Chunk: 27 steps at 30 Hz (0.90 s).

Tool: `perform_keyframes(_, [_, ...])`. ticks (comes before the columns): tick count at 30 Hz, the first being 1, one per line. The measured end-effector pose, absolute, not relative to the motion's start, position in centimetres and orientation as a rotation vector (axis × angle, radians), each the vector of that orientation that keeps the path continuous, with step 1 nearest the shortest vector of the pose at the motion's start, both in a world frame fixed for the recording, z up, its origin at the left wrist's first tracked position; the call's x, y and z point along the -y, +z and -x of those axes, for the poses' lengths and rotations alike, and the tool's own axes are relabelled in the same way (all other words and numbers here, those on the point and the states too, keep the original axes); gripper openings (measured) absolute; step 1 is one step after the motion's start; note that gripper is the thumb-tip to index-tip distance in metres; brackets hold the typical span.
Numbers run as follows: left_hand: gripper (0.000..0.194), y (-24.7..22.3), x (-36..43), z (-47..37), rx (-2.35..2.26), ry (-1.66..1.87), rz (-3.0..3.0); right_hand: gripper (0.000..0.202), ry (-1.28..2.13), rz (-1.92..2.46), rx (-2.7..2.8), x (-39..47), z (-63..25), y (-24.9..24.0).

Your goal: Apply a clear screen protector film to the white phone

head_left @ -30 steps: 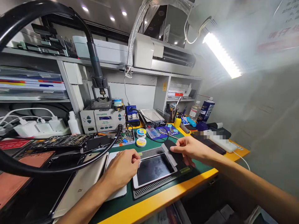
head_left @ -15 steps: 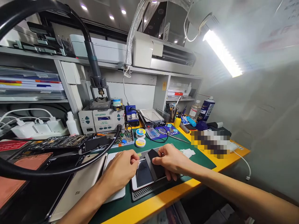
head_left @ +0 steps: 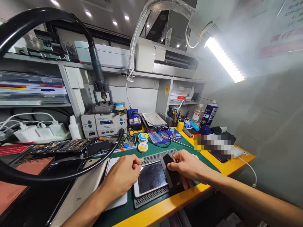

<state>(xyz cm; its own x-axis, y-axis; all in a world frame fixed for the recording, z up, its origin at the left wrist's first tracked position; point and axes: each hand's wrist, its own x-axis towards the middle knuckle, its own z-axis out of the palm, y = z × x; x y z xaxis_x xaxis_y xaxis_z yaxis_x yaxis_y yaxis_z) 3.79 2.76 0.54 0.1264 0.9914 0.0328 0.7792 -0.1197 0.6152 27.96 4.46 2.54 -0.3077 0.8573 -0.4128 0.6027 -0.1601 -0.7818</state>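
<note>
- A gold phone [head_left: 82, 189] is lying at the near left, with a black hose [head_left: 104, 165] looping in front of it; a wide swing of the left forearm could be catching that hose.
- The left hand [head_left: 125, 173] is curling at the tablet's left edge, thumb and index drawn together; whether they are pinching anything, I cannot tell. A loose brace there could be letting the tablet skid.
- The white tablet [head_left: 150, 178] is lying screen up in the near middle, between the hands, on a perforated grey plate [head_left: 144, 199]. Any grit on the glass could be scratching it under a dragged edge.
- The right hand [head_left: 186, 165] is pinching a black flat tool [head_left: 174, 177], its grey strip [head_left: 166, 173] crossing the tablet's right side. Uneven pressure or a tilted corner could be marking the screen.
- Tweezers [head_left: 181, 143] are lying just beyond the right hand; a careless knuckle could be knocking them.
</note>
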Motion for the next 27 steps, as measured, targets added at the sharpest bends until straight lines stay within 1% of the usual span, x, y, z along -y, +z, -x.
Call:
perform_keyframes(6, [0.02, 0.8, -3.0, -3.6, -1.662, 0.635, -1.953, 0.018, 1.554, 1.556, 1.893, -4.2, -24.1, 1.3])
perform_keyframes(10, [0.021, 0.9, -3.0, -3.6, -1.65, 0.637, -1.962, 0.02, 1.614, 1.485, 1.869, -3.9, -21.9, 1.2])
perform_keyframes(14, [0.019, 1.0, -2.9, -3.6, -1.66, 0.642, -1.969, 0.022, 1.704, 1.437, 1.814, -3.9, -22.7, 2.1])
perform_keyframes(20, [0.017, 0.8, -2.9, -3.6, -1.664, 0.681, -1.945, 0.023, 1.625, 1.582, 1.799, -4.2, -25.6, 2.7])
perform_keyframes(27, [0.018, 0.8, -3.2, -3.7, -1.672, 0.673, -1.929, 0.025, 1.666, 1.555, 1.83, -3.8, -22.4, 1.6])
